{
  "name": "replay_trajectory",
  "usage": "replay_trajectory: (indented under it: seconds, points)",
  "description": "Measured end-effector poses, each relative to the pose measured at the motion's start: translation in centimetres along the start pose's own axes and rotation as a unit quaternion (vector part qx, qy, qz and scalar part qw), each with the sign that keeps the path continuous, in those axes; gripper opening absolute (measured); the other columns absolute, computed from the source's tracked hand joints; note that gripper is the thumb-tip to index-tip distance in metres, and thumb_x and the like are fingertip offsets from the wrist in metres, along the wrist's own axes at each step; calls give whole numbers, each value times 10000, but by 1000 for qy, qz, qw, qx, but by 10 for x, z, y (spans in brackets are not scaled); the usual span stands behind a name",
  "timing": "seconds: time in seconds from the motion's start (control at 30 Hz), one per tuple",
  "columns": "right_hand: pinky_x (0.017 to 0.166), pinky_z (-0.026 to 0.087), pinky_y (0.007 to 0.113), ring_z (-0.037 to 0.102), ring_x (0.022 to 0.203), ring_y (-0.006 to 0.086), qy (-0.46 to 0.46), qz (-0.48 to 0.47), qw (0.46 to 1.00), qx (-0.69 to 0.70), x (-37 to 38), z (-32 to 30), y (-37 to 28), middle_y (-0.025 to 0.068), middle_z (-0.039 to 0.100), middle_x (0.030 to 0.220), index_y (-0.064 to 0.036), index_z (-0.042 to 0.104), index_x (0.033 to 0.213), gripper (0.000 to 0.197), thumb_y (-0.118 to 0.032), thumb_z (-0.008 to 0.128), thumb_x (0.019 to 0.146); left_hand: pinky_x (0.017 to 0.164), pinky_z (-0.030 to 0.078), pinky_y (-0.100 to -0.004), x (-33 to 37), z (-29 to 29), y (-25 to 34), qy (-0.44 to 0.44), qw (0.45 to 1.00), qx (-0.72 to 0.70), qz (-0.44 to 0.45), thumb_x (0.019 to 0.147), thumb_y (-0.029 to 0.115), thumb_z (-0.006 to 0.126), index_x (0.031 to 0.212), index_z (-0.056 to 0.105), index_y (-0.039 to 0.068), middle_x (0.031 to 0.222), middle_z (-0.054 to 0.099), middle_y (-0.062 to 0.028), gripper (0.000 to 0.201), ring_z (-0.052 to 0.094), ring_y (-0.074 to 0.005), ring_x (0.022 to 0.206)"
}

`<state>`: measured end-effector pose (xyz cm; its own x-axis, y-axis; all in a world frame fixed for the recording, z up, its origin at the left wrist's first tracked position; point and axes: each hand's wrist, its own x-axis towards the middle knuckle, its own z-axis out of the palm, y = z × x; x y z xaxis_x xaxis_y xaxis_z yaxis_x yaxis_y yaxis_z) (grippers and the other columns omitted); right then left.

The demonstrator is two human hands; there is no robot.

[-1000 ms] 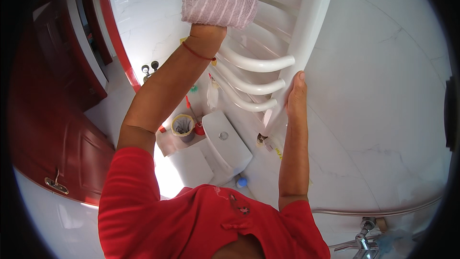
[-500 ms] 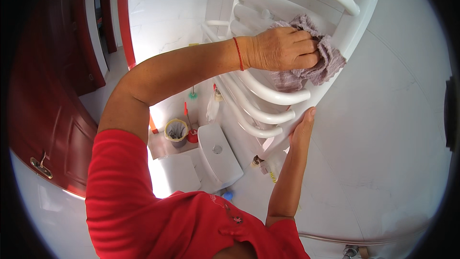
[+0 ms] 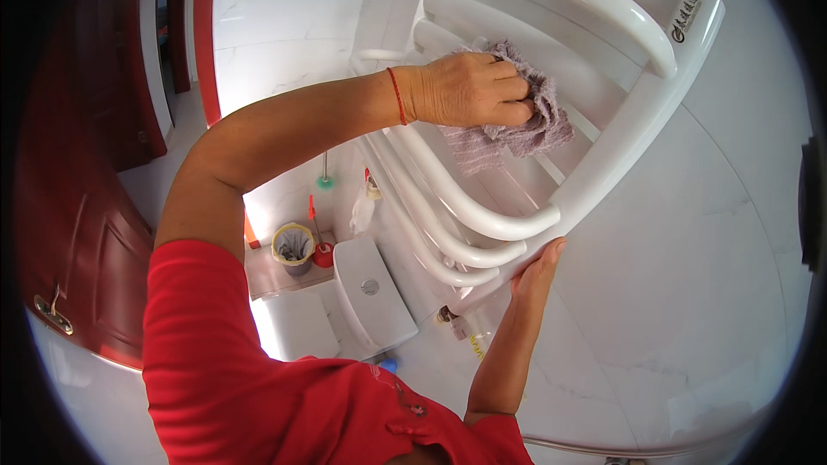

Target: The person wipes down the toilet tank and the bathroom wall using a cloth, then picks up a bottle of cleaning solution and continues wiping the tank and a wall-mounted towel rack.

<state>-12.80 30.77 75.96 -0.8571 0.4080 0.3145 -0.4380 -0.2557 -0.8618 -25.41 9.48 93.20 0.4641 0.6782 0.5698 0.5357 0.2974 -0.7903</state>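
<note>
A white towel rack point(image 3: 637, 125) with thick curved bars is on the wall. My left hand point(image 3: 474, 89), a red string at its wrist, reaches across to it, fingers closed around a crumpled greyish-purple cloth point(image 3: 538, 125). The cloth lies among the middle bars, with a loose part hanging below the hand. Lower down, my right hand point(image 3: 536, 274) grips the rack's near upright by its bottom end. One digit points up along the upright's edge; the other fingers are mostly hidden.
Below the rack stands a white toilet point(image 3: 375, 293). Beside it are a lined waste bin point(image 3: 294, 250) and a red plunger point(image 3: 322, 254). A dark red door point(image 3: 95, 267) is at the left. Pale marbled tiles point(image 3: 680, 293) cover the wall on the right.
My left hand has moved the cloth leftward, away from the near upright and farther in among the bars. My right hand stays by the upright's lower end. The whole view has shifted slightly.
</note>
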Motion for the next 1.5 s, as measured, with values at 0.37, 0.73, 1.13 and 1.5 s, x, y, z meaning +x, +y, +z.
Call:
replay_trajectory:
  seconds: [0.37, 0.73, 1.13, 1.5]
  points:
    - [781, 473, 334, 561, 871, 198, 41, -49, 998, 12, 4, 0, 5, 79, 578, 924, -71, 501, 1060, 598, -620, 314, 915, 565, 490, -332, -33, -2, -16, -112, 971, -84, -192, 546, 91, 731, 895, 550, 96, 773, 540, -42, 393, 588, -231, 701]
    - [618, 460, 316, 533, 730, 195, 35, -77, 996, 14, 0, 11, -2, 75, 541, 829, -78, 473, 1010, 576, -623, 318, 911, 726, 471, -453, -82, 21, -57, -265, 841, -46, -470, 710, 155, 629, 984, 529, 30, 859, 604, -161, 317, 594, -349, 834]
    - [640, 485, 333, 550, 727, 214, 91, -63, 993, 28, 0, 20, -11, 82, 552, 823, -65, 483, 1024, 579, -616, 352, 906, 757, 502, -405, -95, 34, -102, 98, 787, -21, -609, 727, 140, 639, 999, 585, 26, 914, 652, -167, 299, 623, -344, 864]
    - [755, 487, 340, 573, 843, 217, 29, -29, 999, 28, 4, 3, 2, 102, 589, 923, -50, 475, 1095, 589, -595, 331, 922, 907, 451, -386, -62, 43, -139, 65, 834, -197, -511, 683, 83, 598, 1101, 578, 4, 1085, 613, -207, 427, 566, -357, 1029]
